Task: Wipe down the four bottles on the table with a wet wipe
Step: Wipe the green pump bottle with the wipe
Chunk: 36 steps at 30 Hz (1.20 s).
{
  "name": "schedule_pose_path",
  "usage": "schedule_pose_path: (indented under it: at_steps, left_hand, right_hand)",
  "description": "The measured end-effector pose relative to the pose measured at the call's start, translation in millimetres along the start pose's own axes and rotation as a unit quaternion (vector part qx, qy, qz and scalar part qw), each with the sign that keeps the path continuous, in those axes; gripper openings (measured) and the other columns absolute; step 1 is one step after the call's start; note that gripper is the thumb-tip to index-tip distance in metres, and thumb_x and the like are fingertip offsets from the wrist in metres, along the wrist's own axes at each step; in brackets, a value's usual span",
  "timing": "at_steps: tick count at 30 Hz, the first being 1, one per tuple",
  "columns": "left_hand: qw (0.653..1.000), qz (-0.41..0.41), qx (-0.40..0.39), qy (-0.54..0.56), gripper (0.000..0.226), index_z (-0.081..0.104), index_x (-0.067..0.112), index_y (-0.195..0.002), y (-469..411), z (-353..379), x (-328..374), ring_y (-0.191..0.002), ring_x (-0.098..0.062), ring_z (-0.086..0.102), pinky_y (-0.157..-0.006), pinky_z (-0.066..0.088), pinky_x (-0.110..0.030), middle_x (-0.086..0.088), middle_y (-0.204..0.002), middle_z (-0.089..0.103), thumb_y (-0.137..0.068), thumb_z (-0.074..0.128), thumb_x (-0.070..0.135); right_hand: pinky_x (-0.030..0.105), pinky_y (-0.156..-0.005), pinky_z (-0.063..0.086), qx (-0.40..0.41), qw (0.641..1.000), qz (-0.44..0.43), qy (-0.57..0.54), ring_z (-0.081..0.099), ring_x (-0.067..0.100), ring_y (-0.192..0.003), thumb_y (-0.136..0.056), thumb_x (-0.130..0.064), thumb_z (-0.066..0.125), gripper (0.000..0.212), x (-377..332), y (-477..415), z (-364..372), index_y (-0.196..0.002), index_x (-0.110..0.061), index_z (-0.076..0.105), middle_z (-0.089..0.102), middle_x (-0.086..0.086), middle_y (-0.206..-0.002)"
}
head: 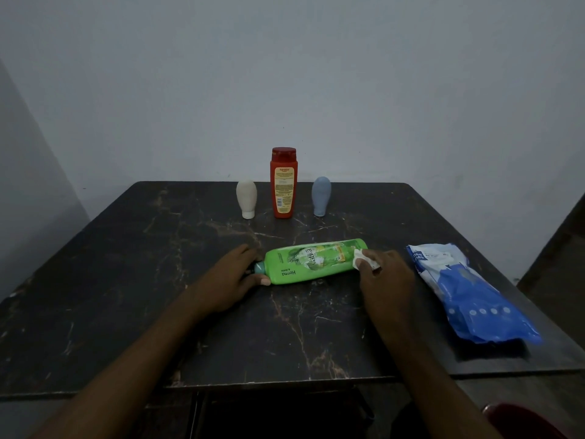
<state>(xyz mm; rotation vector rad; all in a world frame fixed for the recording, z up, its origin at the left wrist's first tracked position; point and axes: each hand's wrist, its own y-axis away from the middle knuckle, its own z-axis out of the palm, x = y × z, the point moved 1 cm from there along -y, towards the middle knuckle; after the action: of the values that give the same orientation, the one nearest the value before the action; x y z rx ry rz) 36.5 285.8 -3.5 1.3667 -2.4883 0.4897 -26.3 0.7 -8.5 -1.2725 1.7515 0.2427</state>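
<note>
One wipe [361, 260] in right grip [384, 272].

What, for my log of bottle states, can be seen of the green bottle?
The green bottle looks like glossy plastic, with a teal cap at its left end and a label reading Vatika and Henna. It lies on its side on the marbled table. The left hand grips its cap end; the right hand holds a wet wipe against its base end.

Your right hand [386, 275] hides most of the wipe [359, 260], and the red bottle [283, 185] has print too tiny to read.
</note>
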Motion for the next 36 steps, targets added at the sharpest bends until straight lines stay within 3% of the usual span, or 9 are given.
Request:
schedule_pose_path:
  at_steps: [3,8,12,17,21,23,26,31,36]
  left_hand:
    - [0.999,0.007,0.03,0.027,0.041,0.049,0.039,-0.11,2.4,4.2,-5.6,-0.092,0.005,0.05,-0.072,0.036,-0.016,0.021,-0.101,0.048,-0.085,0.05,0.071]
    - [0.998,0.027,0.042,0.033,0.041,0.052,0.028,-0.105,3.0,11.1,-5.2,-0.087,0.001,0.05,-0.07,0.039,-0.017,0.015,-0.098,0.049,-0.087,0.049,0.065]
    - [0.997,0.037,0.044,0.044,0.019,0.049,0.028,-0.103,4.7,13.6,-1.7,-0.088,0.002,0.05,-0.068,0.036,-0.015,0.017,-0.096,0.049,-0.095,0.063,0.04]
    - [0.996,0.056,0.048,0.041,0.018,0.046,0.034,-0.105,3.7,16.3,-1.8,-0.084,0.0,0.052,-0.067,0.037,-0.015,0.019,-0.096,0.05,-0.096,0.059,0.044]
    - [0.994,0.072,0.057,0.05,0.023,0.047,0.034,-0.105,3.9,18.2,-4.1,-0.085,0.0,0.053,-0.068,0.039,-0.016,0.019,-0.095,0.052,-0.096,0.051,0.056]
    - [0.994,0.075,0.059,0.051,0.024,0.048,0.035,-0.107,4.2,18.9,-5.7,-0.086,-0.001,0.054,-0.069,0.042,-0.018,0.019,-0.097,0.052,-0.096,0.052,0.056]
    - [0.994,0.081,0.064,0.045,0.022,0.047,0.037,-0.107,4.1,19.8,-6.3,-0.086,0.0,0.054,-0.069,0.042,-0.02,0.02,-0.097,0.053,-0.096,0.053,0.055]
    - [0.993,0.082,0.074,0.037,0.021,0.047,0.036,-0.105,5.1,19.4,-3.3,-0.085,0.0,0.053,-0.067,0.04,-0.015,0.021,-0.095,0.052,-0.096,0.055,0.054]
    - [0.995,0.074,0.068,0.027,0.032,0.047,0.036,-0.115,6.7,20.4,-5.0,-0.089,0.009,0.05,-0.072,0.036,-0.012,0.026,-0.101,0.048,-0.096,0.045,0.062]
  right_hand:
    - [0.006,-0.065,0.031,0.018,1.0,0.006,0.004,0.052,0.002,-0.091,-0.096,-0.026,0.057,0.028,1.6,-1.7,-0.4,-0.122,-0.016,0.063,0.059,-0.001,-0.118]
    - [0.014,-0.065,0.035,-0.027,0.997,-0.017,0.07,0.054,0.005,-0.086,-0.1,-0.028,0.049,0.022,-9.9,5.2,4.0,-0.11,-0.017,0.065,0.058,0.0,-0.111]
    - [0.024,-0.081,0.051,-0.118,0.964,-0.205,0.118,0.056,0.007,-0.088,-0.1,-0.024,0.047,0.022,-37.1,27.9,19.0,-0.113,-0.015,0.063,0.056,0.0,-0.11]
    - [0.026,-0.071,0.052,-0.183,0.922,-0.326,0.1,0.056,0.007,-0.077,-0.097,-0.027,0.052,0.023,-39.2,35.7,33.5,-0.112,-0.016,0.066,0.054,-0.005,-0.101]
    - [0.012,-0.064,0.042,-0.139,0.957,-0.24,0.081,0.053,0.002,-0.075,-0.097,-0.029,0.052,0.017,-27.3,26.6,24.9,-0.105,-0.022,0.066,0.054,-0.009,-0.095]
    - [0.02,-0.067,0.047,-0.093,0.979,-0.155,0.093,0.055,0.006,-0.074,-0.097,-0.031,0.052,0.019,-14.7,13.7,16.1,-0.09,-0.022,0.067,0.055,-0.007,-0.089]
    - [0.029,-0.071,0.049,-0.037,0.994,-0.065,0.077,0.056,0.008,-0.076,-0.094,-0.029,0.056,0.016,-1.7,0.0,5.8,-0.09,-0.024,0.07,0.06,-0.003,-0.09]
    - [0.01,-0.065,0.04,-0.097,0.979,-0.159,0.085,0.049,-0.002,-0.075,-0.097,-0.028,0.052,0.016,-31.1,23.1,21.8,-0.099,-0.022,0.067,0.054,-0.009,-0.096]
    - [0.028,-0.066,0.049,-0.138,0.943,-0.286,0.096,0.055,0.012,-0.075,-0.096,-0.025,0.05,0.018,-65.9,55.6,52.4,-0.1,-0.016,0.066,0.053,-0.002,-0.099]
